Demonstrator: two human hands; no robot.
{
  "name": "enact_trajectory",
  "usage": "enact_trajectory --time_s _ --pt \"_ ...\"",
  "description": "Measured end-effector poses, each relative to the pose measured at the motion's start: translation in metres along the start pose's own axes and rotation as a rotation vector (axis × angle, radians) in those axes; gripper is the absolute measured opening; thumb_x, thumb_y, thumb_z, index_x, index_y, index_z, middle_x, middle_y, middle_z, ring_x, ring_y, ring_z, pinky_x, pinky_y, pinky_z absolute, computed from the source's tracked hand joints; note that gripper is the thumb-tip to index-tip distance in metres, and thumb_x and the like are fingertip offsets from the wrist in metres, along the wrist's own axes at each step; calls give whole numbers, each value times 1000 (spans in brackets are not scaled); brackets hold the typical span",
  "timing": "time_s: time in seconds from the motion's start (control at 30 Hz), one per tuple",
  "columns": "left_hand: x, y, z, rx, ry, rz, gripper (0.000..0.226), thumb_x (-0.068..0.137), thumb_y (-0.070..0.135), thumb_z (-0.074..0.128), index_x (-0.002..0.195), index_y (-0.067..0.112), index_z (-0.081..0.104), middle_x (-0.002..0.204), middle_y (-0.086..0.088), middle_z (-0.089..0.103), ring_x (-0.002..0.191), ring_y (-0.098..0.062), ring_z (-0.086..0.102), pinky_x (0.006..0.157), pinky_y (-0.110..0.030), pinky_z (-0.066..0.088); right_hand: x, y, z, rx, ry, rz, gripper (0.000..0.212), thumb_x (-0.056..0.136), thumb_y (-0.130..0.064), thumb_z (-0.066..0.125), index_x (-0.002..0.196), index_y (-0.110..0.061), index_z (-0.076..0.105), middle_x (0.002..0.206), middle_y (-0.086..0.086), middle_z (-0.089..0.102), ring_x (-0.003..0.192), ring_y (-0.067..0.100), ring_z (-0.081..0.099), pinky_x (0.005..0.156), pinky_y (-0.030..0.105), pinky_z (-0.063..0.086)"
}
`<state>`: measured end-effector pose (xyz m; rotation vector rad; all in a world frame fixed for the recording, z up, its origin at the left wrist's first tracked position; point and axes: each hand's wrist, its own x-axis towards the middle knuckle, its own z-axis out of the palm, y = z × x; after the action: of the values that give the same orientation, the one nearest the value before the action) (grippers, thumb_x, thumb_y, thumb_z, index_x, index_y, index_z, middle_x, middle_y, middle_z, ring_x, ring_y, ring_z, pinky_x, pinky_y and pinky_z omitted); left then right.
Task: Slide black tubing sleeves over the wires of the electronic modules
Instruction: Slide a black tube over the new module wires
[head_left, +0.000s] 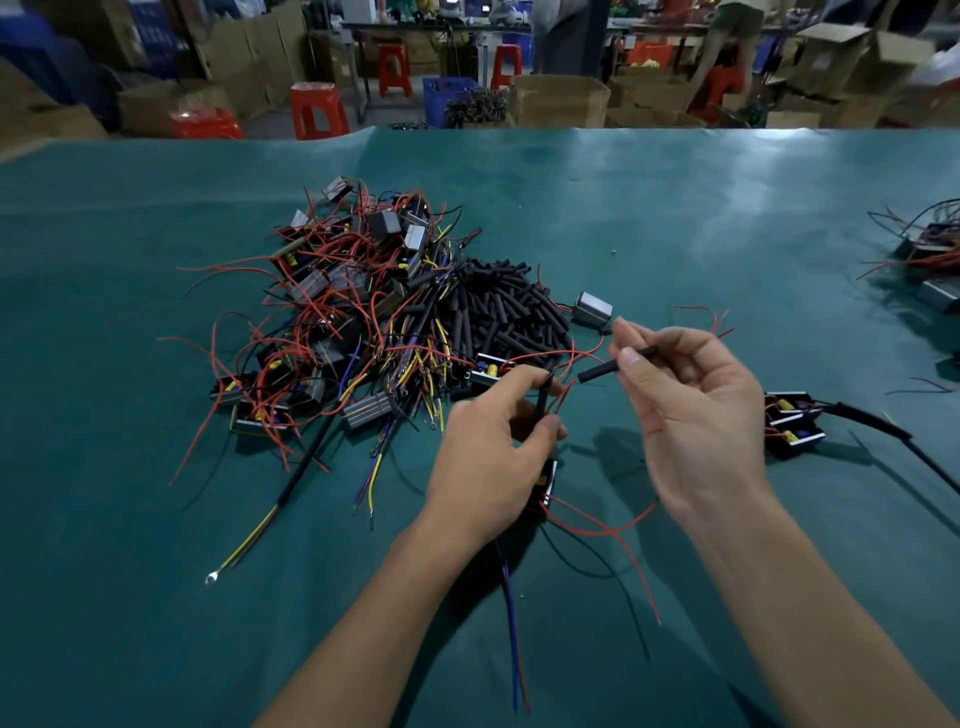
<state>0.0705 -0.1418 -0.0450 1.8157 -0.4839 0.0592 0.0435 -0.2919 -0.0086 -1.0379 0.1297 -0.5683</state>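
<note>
Sleeve, short matte blk tube, pinched in R hand; L hand grips module.

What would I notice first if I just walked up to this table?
First, the big tangled pile of modules with red wires, left of the middle of the green table, with a heap of black sleeves at its right edge. Then the two hands in front: the right hand pinches a black sleeve, and the left hand holds a module's wires.
</note>
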Motion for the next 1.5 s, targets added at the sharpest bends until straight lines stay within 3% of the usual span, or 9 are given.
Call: enact_trajectory --time_s 0.3,0.4,0.53,0.73,0.93,1.17,1.23,1.37,1.5 --pt "0 4 -2 1 -16 7 26 93 9 64 100 35 62 75 9 74 62 -12 70 58 -24 58 -1 5 0 -40 33 -34 28 88 17 63 87 -11 60 91 3 78 107 19 73 98 32 56" --pt "0 5 -2 4 -25 0 26 92 9 63 100 34 63 76 8 74 65 -13 70 64 -34 61 -2 2 -1 -76 9 3 19 90 8 66 95 -10 61 101 12 78 104 27 74 94 37 59" --pt "-1 7 -2 3 -50 -5 24 94 9 63 99 33 64 77 7 74 70 -13 72 72 -43 61 -2 1 -1 -144 -50 21 18 95 3 64 108 -9 62 93 17 78 94 30 76 83 38 62" --pt "-1 9 -3 11 -47 -5 22 93 7 65 96 30 65 76 7 75 70 -11 71 72 -42 60 0 -2 -6 -214 -105 73 6 96 0 64 100 -4 65 88 15 77 85 25 75 75 33 61" --pt "0 8 -3 3 -45 -13 24 91 5 65 91 29 61 75 6 74 68 -16 70 68 -46 60 1 -3 -10 -275 -149 44 8 95 -1 66 98 -8 66 86 15 76 79 25 74 74 34 61" --pt "-1 8 -3 -18 -38 -2 22 91 4 66 89 26 61 76 5 74 69 -12 73 66 -42 62 -5 5 -6 -304 -128 25 10 89 -2 73 91 -8 66 79 14 75 73 25 74 70 34 62" --pt "-1 7 -3 -32 -23 8 19 90 3 67 90 22 61 78 6 74 75 -8 74 71 -41 62 -6 10 -5 -357 -156 23 13 88 -3 76 87 -12 67 77 15 74 70 23 73 70 36 63" --pt "-1 5 -5 -33 -10 -30 19 86 17 72 95 26 58 81 6 76 73 -13 75 74 -48 60 -6 15 -7 -469 -197 38 15 85 -9 81 81 -19 71 74 11 75 67 20 70 76 39 63" --pt "-2 6 -10 31 -6 26 19 85 12 77 95 21 65 83 11 73 78 -5 70 77 -35 58 -5 16 -9 -546 -215 -19 13 83 -15 84 86 -19 72 76 6 77 72 24 73 79 44 61"
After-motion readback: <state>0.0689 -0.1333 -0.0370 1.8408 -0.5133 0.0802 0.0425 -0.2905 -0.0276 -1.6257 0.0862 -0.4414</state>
